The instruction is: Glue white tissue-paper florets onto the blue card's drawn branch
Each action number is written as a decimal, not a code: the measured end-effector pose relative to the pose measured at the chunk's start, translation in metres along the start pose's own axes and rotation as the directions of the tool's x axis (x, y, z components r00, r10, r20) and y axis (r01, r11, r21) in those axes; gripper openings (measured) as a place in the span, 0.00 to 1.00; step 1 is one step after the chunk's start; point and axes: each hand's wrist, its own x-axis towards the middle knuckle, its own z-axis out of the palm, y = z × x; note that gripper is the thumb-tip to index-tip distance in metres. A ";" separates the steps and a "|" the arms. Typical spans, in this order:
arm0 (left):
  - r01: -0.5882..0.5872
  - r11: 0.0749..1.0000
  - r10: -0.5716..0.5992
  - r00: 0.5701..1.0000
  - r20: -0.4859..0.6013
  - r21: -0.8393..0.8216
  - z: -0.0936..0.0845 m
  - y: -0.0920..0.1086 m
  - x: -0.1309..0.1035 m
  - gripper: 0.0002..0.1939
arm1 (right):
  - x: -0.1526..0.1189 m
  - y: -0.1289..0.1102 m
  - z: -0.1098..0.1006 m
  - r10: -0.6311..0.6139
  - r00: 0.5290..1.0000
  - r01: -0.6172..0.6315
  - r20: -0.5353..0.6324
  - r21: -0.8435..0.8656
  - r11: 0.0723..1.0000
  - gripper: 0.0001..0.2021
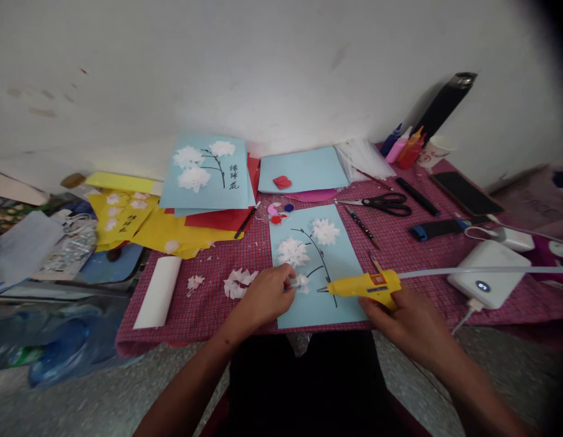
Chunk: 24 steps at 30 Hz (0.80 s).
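Observation:
My right hand (395, 312) is wrapped round a yellow hot glue gun (363, 286), its metal nozzle pointing left over a light blue sheet (349, 264). On this sheet a black branch is drawn, and two full white paper flowers, an upper one (325, 232) and a left one (293, 252), sit along it. Lower down is a smaller white paper flower (302, 283). My left hand (271, 292) pinches at its left edge with closed fingers, partly hiding it. White paper scraps (239, 283) lie left of that hand.
A finished-looking flower card (206, 173) rests on red and yellow paper at back left. Scissors (386, 203), pencils, a blue-handled cutter (438, 229), a phone (466, 193) and a white power bank (488, 273) lie right. Paint bottles (404, 145) stand by the wall. A glue stick (472, 270) trails from the gun.

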 end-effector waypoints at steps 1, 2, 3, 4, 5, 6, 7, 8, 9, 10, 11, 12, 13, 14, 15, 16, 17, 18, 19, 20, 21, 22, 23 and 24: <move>-0.002 1.000 0.002 1.000 0.004 0.004 -0.001 -0.001 -0.001 0.14 | 0.000 0.000 0.000 -0.004 1.000 0.004 -0.004 -0.007 1.000 0.19; -0.005 1.000 0.005 1.000 0.007 0.009 -0.003 -0.001 -0.003 0.16 | 0.000 0.000 0.000 -0.009 1.000 0.008 -0.009 -0.016 1.000 0.19; -0.010 1.000 0.009 1.000 0.013 0.015 -0.004 -0.002 -0.004 0.17 | 0.000 0.000 0.000 -0.012 1.000 0.012 -0.014 -0.024 1.000 0.19; -0.020 1.000 0.020 1.000 0.019 0.021 -0.005 -0.003 -0.005 0.17 | -0.001 0.000 0.000 -0.015 1.000 0.014 -0.018 -0.031 0.999 0.19; -0.041 0.999 0.040 0.999 0.024 0.026 -0.006 -0.004 -0.006 0.18 | -0.001 0.000 0.000 -0.015 1.000 0.014 -0.022 -0.034 0.999 0.19; -0.073 0.997 0.072 0.997 0.029 0.031 -0.006 -0.006 -0.006 0.18 | -0.001 0.000 0.001 -0.012 1.000 0.011 -0.025 -0.034 0.999 0.18; -0.115 0.993 0.113 0.993 0.038 0.038 -0.007 -0.007 -0.006 0.19 | -0.001 0.000 0.001 -0.008 1.000 0.007 -0.024 -0.029 1.000 0.18; -0.157 0.986 0.154 0.987 0.048 0.049 -0.007 -0.009 -0.006 0.21 | -0.001 0.000 0.002 -0.004 1.000 0.004 -0.024 -0.022 1.000 0.18; -0.192 0.979 0.188 0.980 0.064 0.067 -0.007 -0.010 -0.005 0.23 | -0.002 0.000 0.002 -0.004 1.000 0.003 -0.023 -0.013 1.000 0.17; -0.215 0.972 0.208 0.975 0.082 0.091 -0.007 -0.011 -0.004 0.25 | -0.002 0.001 0.003 -0.006 1.000 0.006 -0.021 -0.006 1.000 0.17; -0.226 0.967 0.215 0.972 0.101 0.117 -0.007 -0.012 -0.003 0.26 | -0.002 0.001 0.004 -0.013 1.000 0.013 -0.022 0.000 1.000 0.16; -0.229 0.963 0.213 0.970 0.117 0.140 -0.008 -0.012 -0.002 0.25 | -0.002 0.002 0.004 -0.021 0.999 0.021 -0.025 0.005 1.000 0.16; -0.227 0.961 0.208 0.970 0.129 0.157 -0.008 -0.012 -0.001 0.23 | -0.003 0.003 0.005 -0.030 0.999 0.030 -0.028 0.010 0.999 0.16; -0.224 0.960 0.203 0.970 0.135 0.165 -0.008 -0.012 0.000 0.20 | -0.003 0.004 0.006 -0.037 0.999 0.038 -0.030 0.014 0.999 0.16; -0.222 0.961 0.200 0.970 0.139 0.167 -0.009 -0.012 0.001 0.17 | -0.003 0.005 0.007 -0.041 0.999 0.042 -0.032 0.018 0.999 0.16; -0.221 0.961 0.199 0.970 0.140 0.167 -0.009 -0.011 0.002 0.14 | -0.004 0.006 0.007 -0.043 0.998 0.043 -0.034 0.020 0.999 0.17; -0.221 0.961 0.199 0.970 0.143 0.167 -0.009 -0.011 0.003 0.12 | -0.004 0.006 0.008 -0.043 0.998 0.044 -0.035 0.020 0.999 0.17; -0.222 0.960 0.198 0.969 0.146 0.170 -0.009 -0.011 0.003 0.10 | -0.004 0.007 0.009 -0.043 0.998 0.044 -0.038 0.019 0.999 0.16; -0.224 0.959 0.199 0.969 0.149 0.174 -0.009 -0.010 0.004 0.09 | -0.004 0.007 0.009 -0.044 0.998 0.045 -0.046 0.018 0.999 0.16; -0.228 0.957 0.202 0.968 0.152 0.179 -0.009 -0.010 0.004 0.08 | -0.004 0.007 0.010 -0.045 0.998 0.046 -0.051 0.018 0.999 0.16; -0.230 0.955 0.204 0.967 0.154 0.185 -0.008 -0.011 0.004 0.08 | -0.004 0.007 0.010 -0.046 0.997 0.047 -0.054 0.021 0.999 0.16; -0.232 0.954 0.204 0.967 0.154 0.191 -0.008 -0.011 0.005 0.09 | -0.004 0.008 0.010 -0.047 0.997 0.049 -0.055 0.024 0.999 0.16; -0.231 0.952 0.203 0.967 0.151 0.200 -0.007 -0.011 0.005 0.09 | -0.004 0.008 0.011 -0.049 0.997 0.051 -0.056 0.027 0.998 0.16; -0.232 0.950 0.203 0.968 0.147 0.211 -0.006 -0.011 0.006 0.10 | -0.004 0.008 0.011 -0.052 0.997 0.053 -0.057 0.027 0.998 0.16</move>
